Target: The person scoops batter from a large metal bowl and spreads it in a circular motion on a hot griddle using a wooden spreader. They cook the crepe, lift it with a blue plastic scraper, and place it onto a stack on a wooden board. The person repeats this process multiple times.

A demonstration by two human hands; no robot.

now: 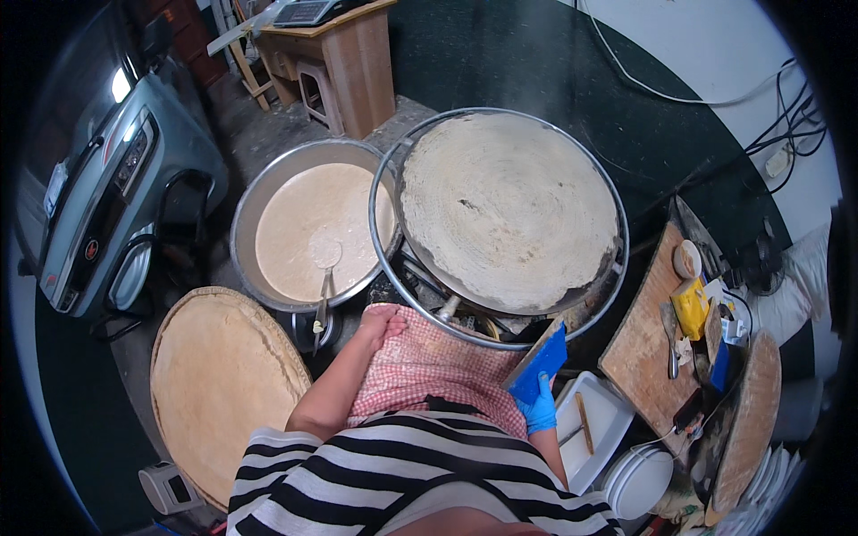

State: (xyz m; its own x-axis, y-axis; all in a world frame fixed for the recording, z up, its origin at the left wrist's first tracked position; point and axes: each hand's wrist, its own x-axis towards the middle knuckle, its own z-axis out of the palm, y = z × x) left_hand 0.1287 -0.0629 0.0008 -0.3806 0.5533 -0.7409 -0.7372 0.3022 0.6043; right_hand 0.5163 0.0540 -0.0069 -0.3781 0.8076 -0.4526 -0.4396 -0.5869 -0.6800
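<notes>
- Blue on blue for the right side: what is that hand (539,411) doing?
- Right hand, gloved, grasping a flat blue scraper (541,364). The scraper is tilted, its upper end just beside the near edge of the round griddle (601,279).
- And the left hand (384,325)?
- Bare, clenched, fingers folded in, at the upper left of the red-checked apron (433,362). Whether it touches the cloth, I cannot say for certain from above.
- Griddle contents?
- One pale batter sheet (509,205), spread nearly to the edge all round. Concentric marks on the surface; ragged outline at the lower right edge; small dark flecks near the middle.
- Left of that?
- Metal pot (247,219) of beige batter (299,210). Ladle (328,279) head in the batter, handle across the pot's near edge. Below the pot, at the left, a large tan round stack (223,375) with a layered edge.
- Right side, near the gloved hand?
- White tray (608,420), a brown stick (584,424) lying lengthwise inside. Farther right, a wooden board (636,326): yellow packet (690,308) by its right edge, small bowl (686,260) near its far corner.
</notes>
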